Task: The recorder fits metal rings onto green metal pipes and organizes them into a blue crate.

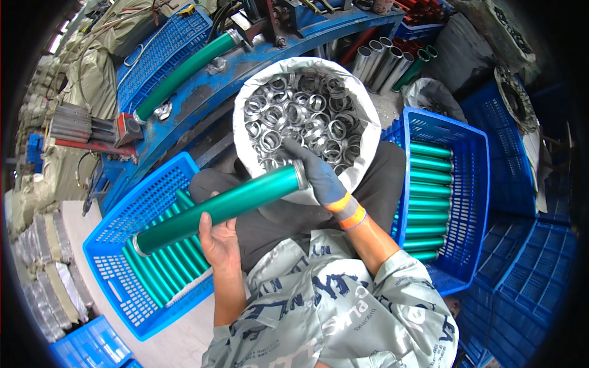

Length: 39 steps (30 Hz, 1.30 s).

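Observation:
A long green metal tube (221, 208) lies slantwise across my lap, its right end higher in the picture. My bare left hand (219, 240) supports it from below near the middle, thumb against its near side. My right hand (316, 175), in a grey glove with an orange cuff, is closed round the silver ring (300, 175) at the tube's right end; part of its fingers is hidden behind the tube. Just beyond stands a white sack (242, 116) filled with loose silver metal rings (294, 113). The tube's left end hangs over a blue crate of similar green tubes (165, 264).
That left blue crate (138, 328) and another blue crate (402, 214), holding stacked green tubes (429, 190), flank my legs. Across the far side runs a blue metal bench (215, 101) with a green tube (184, 76) in a fixture. Silver tubes (386, 64) stand behind the sack.

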### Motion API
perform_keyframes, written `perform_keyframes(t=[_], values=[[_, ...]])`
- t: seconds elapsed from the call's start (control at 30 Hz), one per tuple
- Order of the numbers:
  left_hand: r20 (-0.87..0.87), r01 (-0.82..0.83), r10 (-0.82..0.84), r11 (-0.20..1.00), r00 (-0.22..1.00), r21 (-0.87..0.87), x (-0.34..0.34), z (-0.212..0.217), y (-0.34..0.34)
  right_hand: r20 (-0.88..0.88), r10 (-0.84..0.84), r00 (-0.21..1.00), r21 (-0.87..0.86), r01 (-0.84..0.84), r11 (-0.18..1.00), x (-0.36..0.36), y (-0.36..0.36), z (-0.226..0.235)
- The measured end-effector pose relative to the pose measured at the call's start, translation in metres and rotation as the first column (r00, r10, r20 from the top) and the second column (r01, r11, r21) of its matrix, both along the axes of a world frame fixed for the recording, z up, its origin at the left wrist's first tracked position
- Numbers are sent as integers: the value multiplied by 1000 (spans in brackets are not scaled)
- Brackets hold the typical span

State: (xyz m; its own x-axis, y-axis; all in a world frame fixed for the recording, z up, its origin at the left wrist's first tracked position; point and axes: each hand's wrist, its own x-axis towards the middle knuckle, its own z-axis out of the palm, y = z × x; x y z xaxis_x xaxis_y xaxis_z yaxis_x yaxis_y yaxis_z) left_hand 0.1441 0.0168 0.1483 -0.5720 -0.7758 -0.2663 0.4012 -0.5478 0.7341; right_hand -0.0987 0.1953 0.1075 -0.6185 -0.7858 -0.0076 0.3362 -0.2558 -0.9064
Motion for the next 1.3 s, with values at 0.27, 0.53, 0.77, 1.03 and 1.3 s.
perform_keyframes(t=[0.27, 0.53, 0.77, 1.03, 1.3], values=[[-103, 41, -38, 999, 994, 28, 1, -5, 0, 26, 7, 1000, 85, -9, 996, 28, 13, 39], [-145, 57, -52, 998, 988, 31, 3, -5, 0, -305, -69, 950, 148, 119, 982, 34, 11, 39], [-144, 9, 0, 998, 990, 61, 3, -9, 12, -283, -61, 957, 235, 131, 963, 29, 14, 47], [-107, -15, 20, 999, 994, 48, -1, -17, 24, -318, -68, 946, 274, 161, 948, 19, 13, 37], [-141, 25, -12, 995, 990, 92, 3, -19, -2, 30, 6, 1000, -30, -5, 1000, 19, 17, 43]])
